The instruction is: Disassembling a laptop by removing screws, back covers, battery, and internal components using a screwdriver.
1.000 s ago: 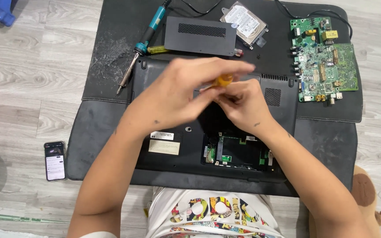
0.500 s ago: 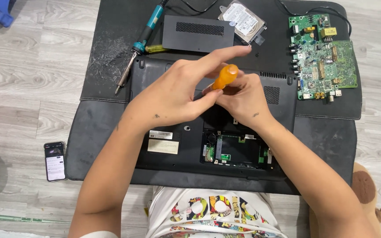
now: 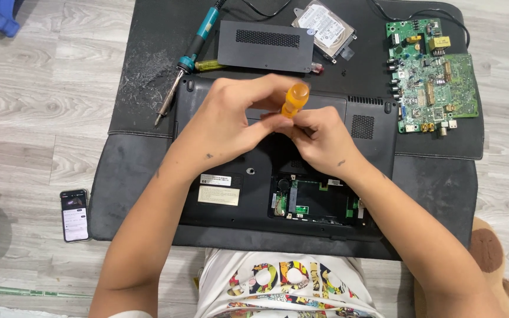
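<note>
A black laptop [image 3: 225, 176] lies upside down on a black mat [image 3: 148, 53], with an open bay showing green circuitry [image 3: 313, 200] near me. Both hands meet over its middle. My right hand [image 3: 322, 138] grips an orange-handled screwdriver [image 3: 296, 99] that stands nearly upright, its tip hidden behind my fingers. My left hand [image 3: 231, 118] curls around the same handle from the left, fingertips touching it.
Behind the laptop lie a teal soldering iron [image 3: 192, 56], a yellow-handled screwdriver [image 3: 210, 66], a black cover panel [image 3: 266, 46] and a hard drive [image 3: 324, 26]. A green circuit board [image 3: 434, 82] lies far right. A phone [image 3: 75, 215] rests on the wooden floor at left.
The orange handle has risen out from between my hands and now stands nearly upright. Both hands stay over the laptop's middle.
</note>
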